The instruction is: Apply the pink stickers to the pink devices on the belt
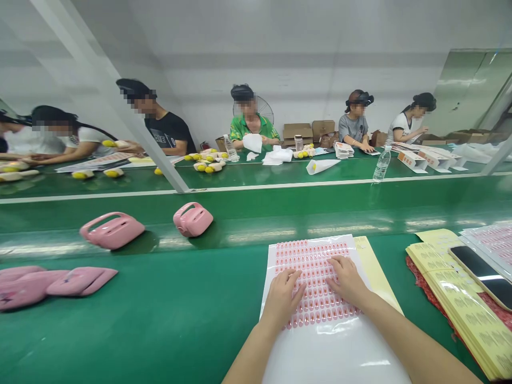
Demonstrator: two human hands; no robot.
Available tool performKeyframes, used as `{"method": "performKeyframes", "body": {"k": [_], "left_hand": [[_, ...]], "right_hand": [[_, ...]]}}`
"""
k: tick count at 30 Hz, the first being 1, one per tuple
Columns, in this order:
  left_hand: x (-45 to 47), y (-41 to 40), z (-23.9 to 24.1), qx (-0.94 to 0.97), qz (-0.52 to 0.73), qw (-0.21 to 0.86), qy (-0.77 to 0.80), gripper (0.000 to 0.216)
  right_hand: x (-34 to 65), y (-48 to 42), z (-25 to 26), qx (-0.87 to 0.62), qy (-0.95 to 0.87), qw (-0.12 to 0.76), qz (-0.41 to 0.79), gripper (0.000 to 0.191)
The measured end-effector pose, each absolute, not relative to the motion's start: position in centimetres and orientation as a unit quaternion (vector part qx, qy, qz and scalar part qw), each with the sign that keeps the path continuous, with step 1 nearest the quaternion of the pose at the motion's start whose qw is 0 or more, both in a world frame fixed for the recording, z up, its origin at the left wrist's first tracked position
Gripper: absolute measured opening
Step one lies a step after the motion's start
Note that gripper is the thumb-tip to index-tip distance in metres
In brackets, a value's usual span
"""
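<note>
A white glossy sheet (pixel 328 352) carries rows of small pink oval stickers (pixel 316 266), and it lies in front of me on the green table. On its left part rests my left hand (pixel 282 298), palm down with the fingers apart. My right hand (pixel 348 280) touches the right part of the rows, fingers spread. Neither hand grips anything. Partly covered by the white sheet is a yellow sheet (pixel 370 261), which sticks out at its right edge.
Right of me lie a stack of yellow label sheets (pixel 452 288) and a phone (pixel 486 272). Two pink handled cases (pixel 116 232) stand at left behind pink padded pieces (pixel 32 288). Across a raised divider (pixel 280 186), several co-workers sit at another bench near a water bottle (pixel 383 164).
</note>
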State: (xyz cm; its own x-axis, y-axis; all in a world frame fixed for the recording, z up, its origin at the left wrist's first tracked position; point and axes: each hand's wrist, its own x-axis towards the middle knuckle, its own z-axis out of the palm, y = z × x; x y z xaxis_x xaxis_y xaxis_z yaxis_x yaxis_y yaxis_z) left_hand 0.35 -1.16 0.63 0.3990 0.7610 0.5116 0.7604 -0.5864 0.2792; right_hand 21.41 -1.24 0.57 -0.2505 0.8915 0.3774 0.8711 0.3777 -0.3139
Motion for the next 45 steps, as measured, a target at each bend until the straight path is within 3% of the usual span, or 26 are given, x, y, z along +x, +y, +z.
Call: {"method": "performKeyframes", "body": {"k": [7, 18, 23, 31, 45], "left_hand": [[0.31, -1.14, 0.78, 0.831, 0.315, 0.01, 0.459, 0.024], [0.29, -1.3, 1.02, 0.839, 0.28, -0.005, 0.467, 0.027], [0.39, -1.46, 1.09, 0.844, 0.254, -0.018, 0.472, 0.02], [0.34, -1.34, 1.28, 0.837, 0.263, -0.014, 0.479, 0.027], [0.21, -1.16, 0.85, 0.84, 0.273, -0.018, 0.468, 0.029]], "right_hand": [[21.48, -1.27, 0.49, -0.553, -0.79, 0.265, 0.016, 0.024], [21.44, -1.25, 0.41, -0.555, -0.783, 0.282, 0.02, 0.021], [21.44, -1.34, 0.53, -0.561, -0.78, 0.278, 0.012, 0.025], [21.34, -1.34, 0.46, -0.557, -0.794, 0.242, 0.005, 0.036], [21.29, -1.46, 0.88, -0.558, -0.798, 0.226, 0.042, 0.037]]}}
